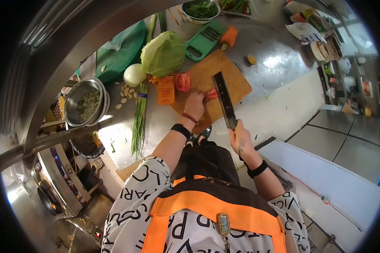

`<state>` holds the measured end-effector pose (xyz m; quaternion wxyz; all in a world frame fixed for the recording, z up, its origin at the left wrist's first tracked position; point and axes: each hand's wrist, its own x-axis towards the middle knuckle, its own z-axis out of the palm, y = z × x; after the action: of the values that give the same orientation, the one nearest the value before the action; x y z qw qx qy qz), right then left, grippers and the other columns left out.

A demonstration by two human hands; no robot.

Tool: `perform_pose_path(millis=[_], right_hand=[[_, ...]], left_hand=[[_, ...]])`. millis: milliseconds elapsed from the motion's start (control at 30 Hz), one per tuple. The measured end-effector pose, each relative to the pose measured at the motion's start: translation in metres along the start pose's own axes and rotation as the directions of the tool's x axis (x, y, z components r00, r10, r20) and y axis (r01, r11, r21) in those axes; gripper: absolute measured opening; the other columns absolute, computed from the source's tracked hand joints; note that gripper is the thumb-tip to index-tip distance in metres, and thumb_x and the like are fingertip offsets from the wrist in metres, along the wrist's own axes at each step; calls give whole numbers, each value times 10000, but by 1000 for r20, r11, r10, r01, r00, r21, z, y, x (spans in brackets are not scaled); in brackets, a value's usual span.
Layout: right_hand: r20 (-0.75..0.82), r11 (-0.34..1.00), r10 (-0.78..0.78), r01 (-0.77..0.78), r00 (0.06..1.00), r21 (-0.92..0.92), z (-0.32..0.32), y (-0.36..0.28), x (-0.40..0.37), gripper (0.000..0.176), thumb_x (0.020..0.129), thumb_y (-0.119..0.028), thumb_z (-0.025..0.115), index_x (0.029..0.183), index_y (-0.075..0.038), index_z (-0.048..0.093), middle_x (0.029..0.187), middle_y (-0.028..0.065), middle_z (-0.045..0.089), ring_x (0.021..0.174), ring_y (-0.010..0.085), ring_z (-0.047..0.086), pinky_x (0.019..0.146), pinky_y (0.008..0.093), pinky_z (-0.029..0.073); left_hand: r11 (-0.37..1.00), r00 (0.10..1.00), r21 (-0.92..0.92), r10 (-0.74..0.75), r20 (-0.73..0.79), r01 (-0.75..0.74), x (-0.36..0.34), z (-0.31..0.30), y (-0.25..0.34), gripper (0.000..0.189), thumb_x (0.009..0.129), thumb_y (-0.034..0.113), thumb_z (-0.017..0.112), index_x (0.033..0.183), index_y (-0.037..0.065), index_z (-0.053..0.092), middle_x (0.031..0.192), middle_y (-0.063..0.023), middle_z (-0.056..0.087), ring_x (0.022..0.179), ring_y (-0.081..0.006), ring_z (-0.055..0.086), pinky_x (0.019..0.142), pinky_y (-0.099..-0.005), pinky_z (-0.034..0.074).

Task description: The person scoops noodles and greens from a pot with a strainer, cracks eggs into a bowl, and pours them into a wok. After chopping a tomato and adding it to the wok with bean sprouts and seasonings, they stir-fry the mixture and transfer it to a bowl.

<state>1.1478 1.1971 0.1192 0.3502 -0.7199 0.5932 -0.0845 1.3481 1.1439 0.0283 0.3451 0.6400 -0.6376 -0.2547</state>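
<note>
My left hand [194, 105] rests on the wooden cutting board [236, 82] and holds down a red tomato piece [212, 93]. My right hand [239, 141] grips the handle of a cleaver [223, 99], whose dark blade lies over the board right beside the tomato piece. Another tomato half [183, 81] sits on the board's left part, just beyond my left hand.
On the steel counter [278, 59] lie a cabbage [163, 53], an onion [134, 75], a green grater [204, 40], a carrot [229, 37], long green stalks [139, 118], an orange packet [166, 90], garlic cloves [126, 93] and a steel bowl of chopped greens [85, 103].
</note>
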Motion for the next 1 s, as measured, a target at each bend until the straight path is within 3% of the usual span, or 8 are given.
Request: perform_pose_path(millis=[133, 367, 500, 567, 700, 833, 933, 1000], right_hand=[[9, 998, 1, 0, 1000, -57, 9, 2, 10, 194, 838, -108, 488, 963, 14, 404, 707, 281, 546, 707, 470, 534, 593, 514, 415], [47, 1000, 26, -26, 999, 2, 23, 5, -9, 238, 838, -109, 486, 1023, 18, 407, 715, 287, 550, 713, 472, 532, 595, 507, 419], [-130, 986, -94, 110, 987, 122, 15, 11, -4, 224, 849, -138, 522, 992, 15, 440, 669, 222, 565, 585, 401, 565, 506, 429, 436], [40, 740, 257, -223, 966, 635, 1, 12, -20, 194, 851, -153, 560, 924, -1, 463, 573, 94, 528, 411, 216, 518, 395, 320, 398], [190, 446, 381, -360, 905, 819, 21, 36, -27, 167, 830, -121, 603, 842, -34, 461, 484, 14, 444, 354, 115, 436, 348, 256, 360], [197, 568, 346, -372, 917, 734, 56, 24, -3, 201, 821, -114, 613, 912, -16, 462, 509, 21, 473, 426, 133, 514, 390, 264, 405], [116, 655, 127, -171, 985, 736, 63, 10, 19, 205, 802, -162, 636, 888, -21, 514, 598, 74, 570, 488, 157, 587, 415, 267, 431], [-13, 968, -148, 148, 989, 203, 75, 15, 38, 257, 793, -218, 646, 854, 18, 566, 625, 113, 616, 497, 188, 618, 428, 290, 457]], left_hand=[[993, 990, 0, 116, -84, -116, 3, -6, 6, 149, 676, 7, 542, 816, 16, 590, 836, -154, 566, 821, -354, 544, 699, -416, 452], [999, 997, 10, 50, 53, -50, -8, -10, -5, 190, 661, -5, 564, 849, 1, 592, 887, -156, 580, 847, -353, 547, 715, -399, 459], [989, 990, -28, 143, 13, -143, -2, -15, -5, 114, 738, 58, 556, 837, 10, 586, 859, -157, 573, 827, -348, 547, 703, -406, 456], [995, 996, -49, 87, -4, -87, -1, -16, -1, 169, 757, 85, 558, 908, 12, 577, 927, -170, 569, 888, -352, 536, 752, -409, 449], [985, 982, -86, 135, -130, -147, 12, 6, 6, 372, 800, 175, 562, 1129, 13, 501, 1147, -195, 511, 1087, -364, 461, 919, -419, 385], [979, 986, -110, 168, -20, -169, 17, 22, 13, 464, 802, 216, 570, 1195, 0, 450, 1240, -191, 451, 1170, -366, 398, 992, -419, 322], [965, 973, -139, 215, -79, -224, 14, 25, 16, 466, 812, 199, 569, 1223, 17, 445, 1261, -175, 447, 1188, -338, 399, 998, -385, 323], [970, 985, -181, 145, -91, -160, 13, 21, 14, 473, 813, 213, 571, 1226, 20, 445, 1287, -171, 425, 1223, -335, 366, 1008, -384, 311]])
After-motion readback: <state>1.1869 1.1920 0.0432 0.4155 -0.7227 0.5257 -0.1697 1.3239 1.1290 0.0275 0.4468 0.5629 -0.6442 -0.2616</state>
